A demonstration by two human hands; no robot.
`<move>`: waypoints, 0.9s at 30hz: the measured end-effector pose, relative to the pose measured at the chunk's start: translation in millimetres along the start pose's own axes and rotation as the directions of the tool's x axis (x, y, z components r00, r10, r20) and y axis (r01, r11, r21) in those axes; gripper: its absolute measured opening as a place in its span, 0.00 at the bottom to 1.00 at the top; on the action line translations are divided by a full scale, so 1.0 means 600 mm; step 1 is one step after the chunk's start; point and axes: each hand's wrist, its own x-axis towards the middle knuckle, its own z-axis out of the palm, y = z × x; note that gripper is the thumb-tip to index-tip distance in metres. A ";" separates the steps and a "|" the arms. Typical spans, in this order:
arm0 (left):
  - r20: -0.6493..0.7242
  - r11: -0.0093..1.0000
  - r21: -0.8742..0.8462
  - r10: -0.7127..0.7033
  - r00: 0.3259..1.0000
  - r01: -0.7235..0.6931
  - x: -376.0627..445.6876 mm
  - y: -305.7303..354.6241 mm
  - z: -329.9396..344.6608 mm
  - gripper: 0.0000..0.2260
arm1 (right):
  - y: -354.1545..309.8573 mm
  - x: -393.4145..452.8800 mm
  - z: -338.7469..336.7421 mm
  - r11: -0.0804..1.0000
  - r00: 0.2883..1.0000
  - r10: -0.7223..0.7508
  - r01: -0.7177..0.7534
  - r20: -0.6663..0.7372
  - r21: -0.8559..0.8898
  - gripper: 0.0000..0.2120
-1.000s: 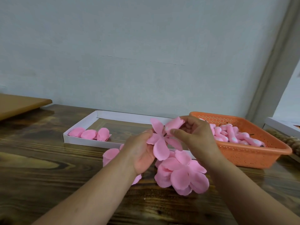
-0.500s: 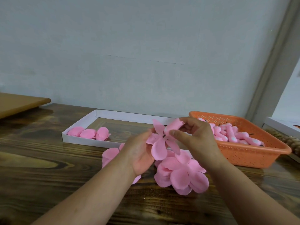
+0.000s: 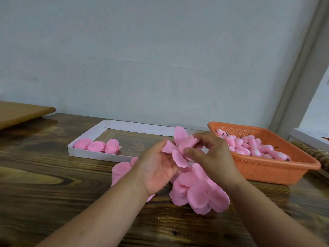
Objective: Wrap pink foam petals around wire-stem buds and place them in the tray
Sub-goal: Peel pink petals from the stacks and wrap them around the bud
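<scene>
A pink foam petal piece (image 3: pixel 179 147) is held above the table between both hands. My left hand (image 3: pixel 156 168) holds its lower left petals. My right hand (image 3: pixel 211 157) pinches its right side, thumb in front and fingers curled behind; any bud inside is hidden. Under the hands lies a pile of loose pink petal pieces (image 3: pixel 197 191). A white tray (image 3: pixel 92 154) behind holds three wrapped pink flowers (image 3: pixel 97 145) at its left end. An orange basket (image 3: pixel 270 168) at the right holds several pink wire-stem buds (image 3: pixel 252 147).
The dark wooden table (image 3: pixel 53 193) runs up to a pale wall. A brown board (image 3: pixel 21 113) sticks out at the far left. A white box edge (image 3: pixel 309 139) and a brown rope-like object (image 3: pixel 318 155) lie beyond the basket at the right.
The petals have folded closer together between my hands, and my right fingers have curled further round the piece. The hands stay in about the same place.
</scene>
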 end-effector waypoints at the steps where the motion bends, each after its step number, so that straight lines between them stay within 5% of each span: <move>1: 0.009 1.000 0.013 -0.001 1.000 0.001 0.000 -0.001 0.000 0.17 | 0.001 0.000 0.000 1.000 1.000 -0.005 0.005 0.001 -0.012 0.09; 5: -0.005 0.990 0.137 0.035 0.999 -0.034 -0.004 -0.006 0.004 0.11 | 0.002 0.000 0.004 0.996 0.999 -0.035 0.037 0.023 -0.078 0.05; 14: -0.301 0.976 0.208 0.131 0.945 -0.069 -0.003 -0.017 0.002 0.03 | 0.008 -0.003 0.011 0.966 0.997 -0.042 0.057 0.067 -0.254 0.11; 27: -0.329 0.950 0.303 0.182 0.927 -0.078 -0.003 -0.024 0.003 0.04 | 0.003 -0.005 0.014 0.957 0.996 -0.031 0.053 0.079 -0.286 0.07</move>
